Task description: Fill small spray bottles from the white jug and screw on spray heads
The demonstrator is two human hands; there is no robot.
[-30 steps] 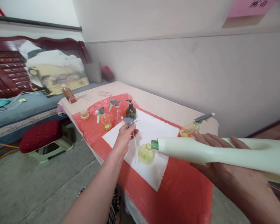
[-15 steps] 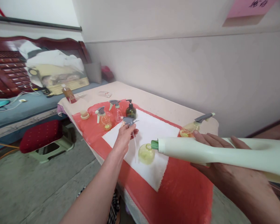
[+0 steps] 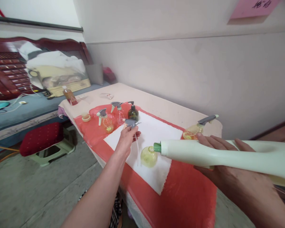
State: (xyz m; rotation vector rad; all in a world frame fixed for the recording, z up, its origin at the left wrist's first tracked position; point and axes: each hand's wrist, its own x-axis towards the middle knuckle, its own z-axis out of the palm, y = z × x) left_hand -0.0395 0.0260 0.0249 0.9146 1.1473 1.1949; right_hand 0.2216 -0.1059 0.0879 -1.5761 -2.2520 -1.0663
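My right hand [image 3: 230, 177] grips a large pale green jug [image 3: 228, 156] held sideways, its green spout [image 3: 157, 147] just over the mouth of a small round yellow-green bottle [image 3: 148, 156] standing on a white cloth [image 3: 147, 142]. My left hand [image 3: 127, 139] is closed on a grey trigger sprayer head [image 3: 131, 123] with a thin tube [image 3: 137, 152] hanging down, to the left of the small bottle.
A red plastic sheet [image 3: 187, 196] covers the table. On it stand two small spray bottles [image 3: 104, 121], a dark pump bottle [image 3: 133, 111] and a tape roll [image 3: 86, 117]. Another spray bottle [image 3: 197, 127] lies by the wall. A bed and a red stool [image 3: 44, 139] are at left.
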